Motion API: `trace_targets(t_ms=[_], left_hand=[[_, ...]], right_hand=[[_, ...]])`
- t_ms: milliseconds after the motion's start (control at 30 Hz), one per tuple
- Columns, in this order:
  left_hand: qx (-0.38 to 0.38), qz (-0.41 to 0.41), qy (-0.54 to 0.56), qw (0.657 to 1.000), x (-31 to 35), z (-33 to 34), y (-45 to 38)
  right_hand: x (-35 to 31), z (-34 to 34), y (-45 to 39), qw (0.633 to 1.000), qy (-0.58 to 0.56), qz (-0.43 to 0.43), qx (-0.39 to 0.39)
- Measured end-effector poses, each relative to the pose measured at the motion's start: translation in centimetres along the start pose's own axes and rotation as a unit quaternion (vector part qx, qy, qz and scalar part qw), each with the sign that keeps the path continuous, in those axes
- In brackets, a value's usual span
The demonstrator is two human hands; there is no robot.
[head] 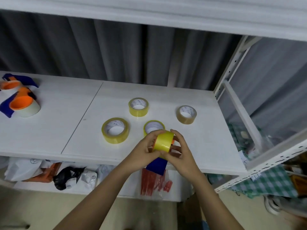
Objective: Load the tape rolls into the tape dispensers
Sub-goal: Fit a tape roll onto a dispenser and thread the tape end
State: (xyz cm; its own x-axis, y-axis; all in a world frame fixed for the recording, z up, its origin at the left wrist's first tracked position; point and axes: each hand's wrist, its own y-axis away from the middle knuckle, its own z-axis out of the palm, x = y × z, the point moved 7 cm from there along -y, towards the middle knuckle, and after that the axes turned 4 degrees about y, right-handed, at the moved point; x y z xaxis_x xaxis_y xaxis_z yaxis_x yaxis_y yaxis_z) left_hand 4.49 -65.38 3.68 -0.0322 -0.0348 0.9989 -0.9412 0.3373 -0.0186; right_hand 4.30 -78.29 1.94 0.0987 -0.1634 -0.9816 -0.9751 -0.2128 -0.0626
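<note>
A yellow tape roll (163,141) sits on edge between both hands, seated over the orange hub of a tape dispenser (157,165) whose blue handle hangs just below the grip. Right behind the grip lies another yellow roll (154,126), partly hidden. Two more yellow rolls lie flat, one left of the grip (115,130), one beyond it (138,107), and a brown roll (186,114) up to the right. Far left, well apart, rest two loaded dispensers (21,103), blue and orange.
</note>
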Motion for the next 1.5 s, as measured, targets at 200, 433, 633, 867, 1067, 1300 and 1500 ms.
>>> trace_targets(t_ms=[200, 433, 633, 867, 1067, 1300, 1500], left_hand=[[0.02, 0.005, -0.051, 0.999, -2.3, -1.0, -2.6], [0.05, 0.012, -0.115, 0.992, -2.7, -3.0, -5.7], [0.093, 0.061, -0.15, 0.982, -3.0, -3.4, -4.1], [0.109, 0.035, -0.173, 0.978, -4.8, -3.5, -3.5], [0.119, 0.041, -0.205, 0.971, -5.3, -3.6, -2.6], [0.1, 0.011, -0.228, 0.968, -5.9, -3.4, -2.4], [0.095, -0.05, -0.232, 0.967, -5.7, -3.7, -2.9]], right_hand=[[1.0, -0.3, -2.4, 0.999, -0.037, -0.012, 0.032], [1.6, 0.0, -6.9, 0.999, 0.007, -0.017, 0.038], [1.0, -1.4, -6.4, 0.969, 0.221, -0.089, 0.069], [1.7, -2.2, -6.9, 0.929, 0.366, -0.041, 0.04], [1.7, -1.0, -6.6, 0.898, 0.439, -0.025, -0.017], [0.0, 1.0, -5.6, 0.875, 0.455, -0.156, -0.049], [1.1, -0.1, -7.6, 0.943, 0.31, 0.037, -0.114]])
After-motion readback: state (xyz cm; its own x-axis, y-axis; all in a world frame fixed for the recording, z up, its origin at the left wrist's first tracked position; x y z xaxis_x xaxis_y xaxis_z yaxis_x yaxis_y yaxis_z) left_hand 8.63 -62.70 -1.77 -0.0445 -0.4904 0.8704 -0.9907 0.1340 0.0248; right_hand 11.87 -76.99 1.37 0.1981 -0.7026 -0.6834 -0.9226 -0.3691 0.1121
